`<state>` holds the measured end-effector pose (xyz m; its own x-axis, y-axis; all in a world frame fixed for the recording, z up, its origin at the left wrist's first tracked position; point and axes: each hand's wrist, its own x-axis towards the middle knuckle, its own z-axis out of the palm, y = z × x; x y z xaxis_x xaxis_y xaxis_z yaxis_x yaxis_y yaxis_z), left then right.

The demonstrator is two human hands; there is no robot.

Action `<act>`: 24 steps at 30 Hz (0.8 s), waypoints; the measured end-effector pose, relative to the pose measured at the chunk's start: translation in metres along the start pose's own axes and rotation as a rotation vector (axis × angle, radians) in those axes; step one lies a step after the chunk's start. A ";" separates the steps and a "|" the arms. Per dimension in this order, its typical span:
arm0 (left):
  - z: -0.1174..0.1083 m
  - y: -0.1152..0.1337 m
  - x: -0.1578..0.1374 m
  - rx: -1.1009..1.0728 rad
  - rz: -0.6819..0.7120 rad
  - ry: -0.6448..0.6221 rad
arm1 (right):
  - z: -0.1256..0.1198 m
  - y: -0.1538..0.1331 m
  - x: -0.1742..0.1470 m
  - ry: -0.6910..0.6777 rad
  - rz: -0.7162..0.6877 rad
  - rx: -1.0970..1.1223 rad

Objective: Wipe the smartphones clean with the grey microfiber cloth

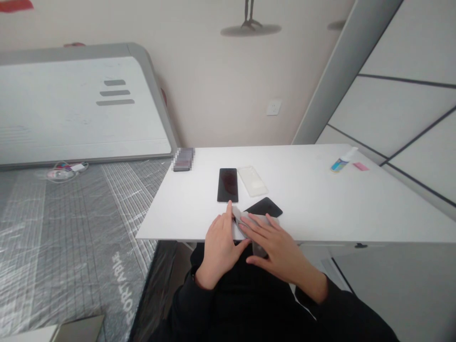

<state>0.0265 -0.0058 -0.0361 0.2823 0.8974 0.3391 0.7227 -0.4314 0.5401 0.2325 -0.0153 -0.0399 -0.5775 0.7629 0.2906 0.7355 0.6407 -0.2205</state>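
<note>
Near the front edge of the white table [302,204] lies a dark smartphone [265,206], set at a slant and partly hidden by a grey cloth [260,249]. My right hand [281,249] presses the cloth onto the phone with its fingers stretched, and part of the cloth hangs toward the thumb. My left hand [221,244] steadies the phone's left end between index finger and thumb. Just beyond the left fingertip is a second dark smartphone [228,185], screen up. A clear phone case [252,180] lies to its right.
At the back left corner sits a dark, blurred-out object [183,159]. Toward the right are a small spray bottle [344,160] lying down and a pink piece [361,166]. A bed [78,109] with a plastic-wrapped mattress [81,228] stands left; a wall and cabinet panels bound the table.
</note>
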 end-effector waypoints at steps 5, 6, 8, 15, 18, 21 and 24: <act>-0.001 0.002 0.001 -0.004 0.016 0.004 | -0.004 0.014 0.003 0.083 0.233 -0.103; -0.001 0.002 0.001 -0.002 0.009 -0.001 | -0.003 0.011 0.003 0.072 0.194 -0.093; 0.000 0.002 0.001 0.011 -0.013 -0.013 | -0.001 0.003 0.004 0.016 0.060 -0.037; 0.001 0.001 0.001 -0.010 0.018 -0.005 | -0.005 0.001 0.005 -0.007 0.123 -0.050; 0.001 0.001 0.001 -0.009 -0.001 -0.010 | -0.009 0.004 0.006 -0.046 0.012 0.004; 0.000 0.002 0.001 -0.008 0.002 -0.010 | -0.015 0.009 0.005 0.022 0.040 0.051; 0.000 0.002 0.001 0.010 0.014 -0.020 | -0.019 0.014 0.004 0.155 0.123 0.041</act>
<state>0.0282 -0.0059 -0.0344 0.3048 0.8931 0.3310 0.7246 -0.4430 0.5279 0.2473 -0.0049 -0.0243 -0.4208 0.8151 0.3982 0.7799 0.5492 -0.3002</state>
